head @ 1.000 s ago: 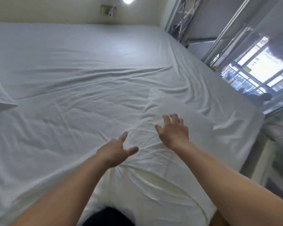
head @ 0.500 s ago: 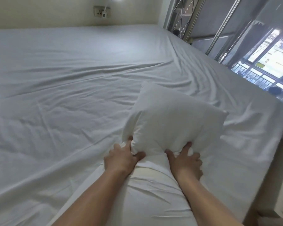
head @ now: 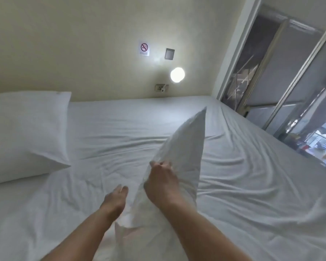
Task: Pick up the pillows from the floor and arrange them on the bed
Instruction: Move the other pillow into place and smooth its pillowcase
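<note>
A white pillow (head: 184, 147) stands on edge over the middle of the bed (head: 120, 129), its far corner pointing up. My right hand (head: 163, 187) grips its left edge from above. My left hand (head: 114, 202) is beside the pillow's lower left part, fingers straight and pressed against it; whether it grips is hidden. A second white pillow (head: 26, 134) lies flat at the head of the bed on the left, against the wall.
The bed's white sheet is wrinkled. The cream wall behind holds a round lamp (head: 177, 74), a socket (head: 161, 87) and a no-smoking sign (head: 144, 48). Sliding glass doors (head: 290, 81) run along the bed's right side.
The pillow lay low on the sheet with both hands at its near edge; now it is lifted and turned on edge. The view has tilted up toward the wall, showing the second pillow.
</note>
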{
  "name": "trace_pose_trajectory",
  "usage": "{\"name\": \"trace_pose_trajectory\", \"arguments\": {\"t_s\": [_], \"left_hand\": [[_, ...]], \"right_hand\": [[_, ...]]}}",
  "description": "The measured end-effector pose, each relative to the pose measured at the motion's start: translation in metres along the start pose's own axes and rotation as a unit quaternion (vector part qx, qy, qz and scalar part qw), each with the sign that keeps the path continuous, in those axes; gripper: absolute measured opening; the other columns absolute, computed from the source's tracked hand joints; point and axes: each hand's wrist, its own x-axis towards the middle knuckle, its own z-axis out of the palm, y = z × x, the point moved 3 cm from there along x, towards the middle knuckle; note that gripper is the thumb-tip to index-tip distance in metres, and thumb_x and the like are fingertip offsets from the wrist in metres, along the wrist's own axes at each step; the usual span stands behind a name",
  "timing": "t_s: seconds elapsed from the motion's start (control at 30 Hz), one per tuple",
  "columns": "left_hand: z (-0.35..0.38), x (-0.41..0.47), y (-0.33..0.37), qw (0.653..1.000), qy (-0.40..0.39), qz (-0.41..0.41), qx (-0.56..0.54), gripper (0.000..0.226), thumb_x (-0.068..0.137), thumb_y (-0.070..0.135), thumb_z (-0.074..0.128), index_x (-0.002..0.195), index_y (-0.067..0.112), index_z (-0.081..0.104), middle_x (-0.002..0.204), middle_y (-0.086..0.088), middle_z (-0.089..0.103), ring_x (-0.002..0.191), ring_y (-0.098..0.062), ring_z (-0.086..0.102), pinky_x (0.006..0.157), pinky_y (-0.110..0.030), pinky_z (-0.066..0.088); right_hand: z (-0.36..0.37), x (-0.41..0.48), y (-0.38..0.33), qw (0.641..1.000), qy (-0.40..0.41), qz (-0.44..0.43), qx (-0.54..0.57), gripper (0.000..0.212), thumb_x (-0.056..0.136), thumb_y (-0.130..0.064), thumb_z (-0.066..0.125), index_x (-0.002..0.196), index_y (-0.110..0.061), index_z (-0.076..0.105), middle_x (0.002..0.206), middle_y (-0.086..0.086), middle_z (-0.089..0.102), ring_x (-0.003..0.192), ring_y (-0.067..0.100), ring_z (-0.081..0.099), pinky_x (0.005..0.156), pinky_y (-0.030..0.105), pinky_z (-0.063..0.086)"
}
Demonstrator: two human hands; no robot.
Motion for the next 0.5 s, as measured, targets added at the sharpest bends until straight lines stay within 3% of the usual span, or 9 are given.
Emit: {"name": "trace_pose_trajectory", "arguments": {"t_s": [0.1, 0.17, 0.23, 0.33, 0.4, 0.5], "left_hand": [[-0.096, -0.006, 0.019, 0.986, 0.021, -0.047, -0.16, 0.061, 0.092, 0.062, 0.03, 0.135, 0.022, 0.045, 0.133, -0.005, 0.054, 0.118, -0.03, 0.051, 0.094, -0.044, 0.035], [-0.136, -0.011, 0.03, 0.986, -0.034, -0.052, -0.156, 0.06, 0.088, 0.07, 0.03, 0.123, 0.027, 0.055, 0.114, -0.003, 0.066, 0.097, -0.026, 0.063, 0.081, -0.039, 0.045], [-0.152, -0.009, 0.038, 0.989, -0.078, -0.021, -0.125, 0.061, 0.087, 0.066, 0.041, 0.119, 0.019, 0.062, 0.108, -0.007, 0.07, 0.088, -0.024, 0.068, 0.074, -0.034, 0.053], [-0.168, 0.005, 0.03, 0.997, -0.016, 0.027, 0.072, 0.072, 0.078, 0.053, 0.068, 0.136, 0.016, 0.047, 0.137, -0.007, 0.054, 0.12, -0.024, 0.053, 0.105, -0.038, 0.038], [-0.175, 0.009, 0.008, 0.983, 0.017, 0.009, 0.185, 0.095, 0.068, 0.057, 0.074, 0.144, 0.018, 0.032, 0.152, -0.007, 0.034, 0.136, -0.024, 0.034, 0.113, -0.039, 0.026], [-0.164, 0.009, -0.037, 0.966, -0.004, -0.063, 0.252, 0.12, 0.058, 0.074, 0.067, 0.149, 0.02, 0.012, 0.158, -0.012, 0.017, 0.143, -0.03, 0.019, 0.116, -0.047, 0.019]], "right_hand": [[0.023, -0.004, -0.084, 0.972, -0.145, -0.073, 0.171, 0.049, 0.084, -0.027, 0.056, 0.133, -0.025, 0.049, 0.131, 0.003, 0.051, 0.115, 0.025, 0.054, 0.081, 0.03, 0.048], [0.015, -0.01, -0.102, 0.956, -0.123, -0.135, 0.229, 0.049, 0.087, -0.033, 0.057, 0.135, -0.032, 0.047, 0.139, -0.007, 0.045, 0.121, 0.017, 0.05, 0.093, 0.025, 0.04], [0.002, -0.009, -0.085, 0.966, -0.046, -0.168, 0.192, 0.046, 0.088, -0.04, 0.055, 0.133, -0.032, 0.05, 0.14, -0.01, 0.045, 0.124, 0.014, 0.046, 0.101, 0.028, 0.034], [0.009, -0.006, -0.021, 0.984, -0.069, -0.047, 0.16, 0.046, 0.091, -0.043, 0.054, 0.134, -0.027, 0.05, 0.142, -0.001, 0.046, 0.128, 0.02, 0.045, 0.107, 0.037, 0.035], [0.037, -0.018, 0.024, 0.981, -0.129, 0.057, 0.133, 0.051, 0.092, -0.041, 0.054, 0.136, -0.018, 0.048, 0.143, 0.009, 0.047, 0.129, 0.025, 0.044, 0.107, 0.037, 0.034], [0.095, -0.049, 0.06, 0.955, -0.21, 0.134, 0.159, 0.058, 0.091, -0.042, 0.055, 0.139, -0.012, 0.043, 0.143, 0.013, 0.046, 0.13, 0.026, 0.044, 0.108, 0.038, 0.034]]}}
